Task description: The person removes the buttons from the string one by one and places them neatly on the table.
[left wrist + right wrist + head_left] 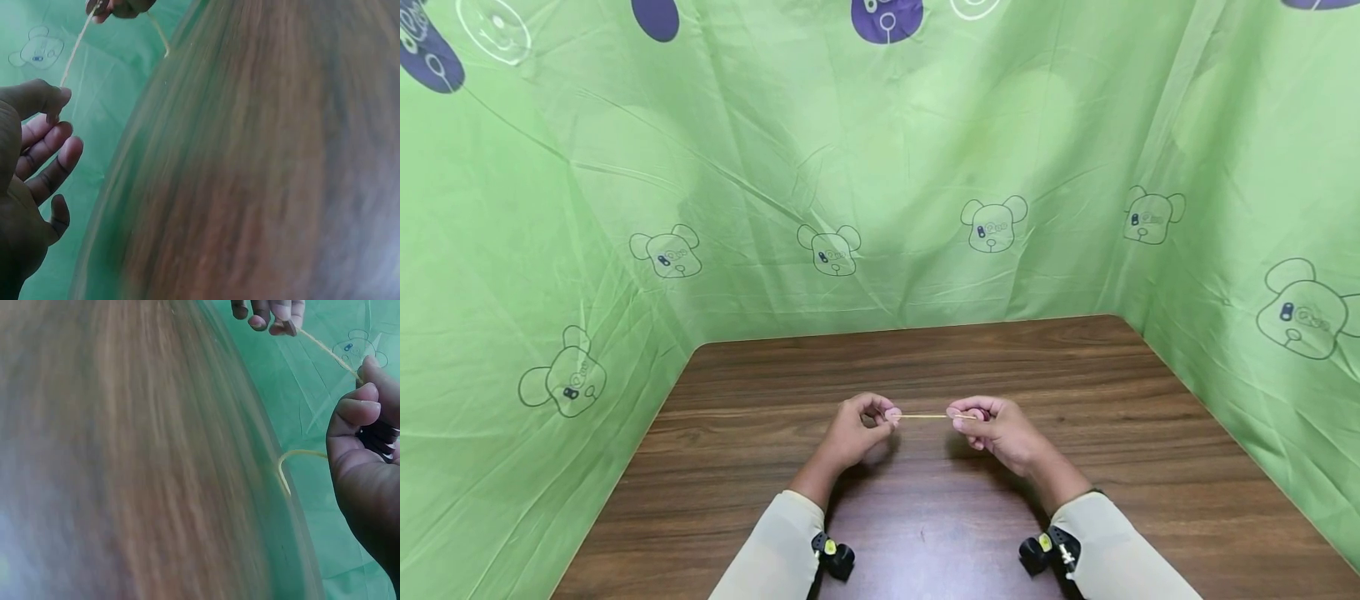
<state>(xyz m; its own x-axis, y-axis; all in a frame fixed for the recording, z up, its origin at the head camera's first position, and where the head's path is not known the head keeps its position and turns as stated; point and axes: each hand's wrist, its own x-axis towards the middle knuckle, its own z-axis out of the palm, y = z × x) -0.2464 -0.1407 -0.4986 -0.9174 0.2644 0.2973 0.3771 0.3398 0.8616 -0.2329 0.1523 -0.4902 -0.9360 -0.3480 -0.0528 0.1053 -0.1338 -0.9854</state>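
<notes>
A thin yellow string (923,416) runs straight and level between both hands above the table. My left hand (853,429) pinches one end between thumb and index finger; in the left wrist view its other fingers (53,172) are spread loosely. With thumb and curled fingers, my right hand (1003,432) grips the string farther along. A loose tail of the string (300,452) sticks out from the right hand and bends downward in the right wrist view. Something dark shows inside the right hand's curl (377,439); what it is, I cannot tell.
A brown wood-grain table (880,367) lies beneath the hands. Green cloth (895,167) printed with bear faces hangs behind it and along both sides. Each wrist carries a small black camera, one on the left (838,561) and one on the right (1036,557).
</notes>
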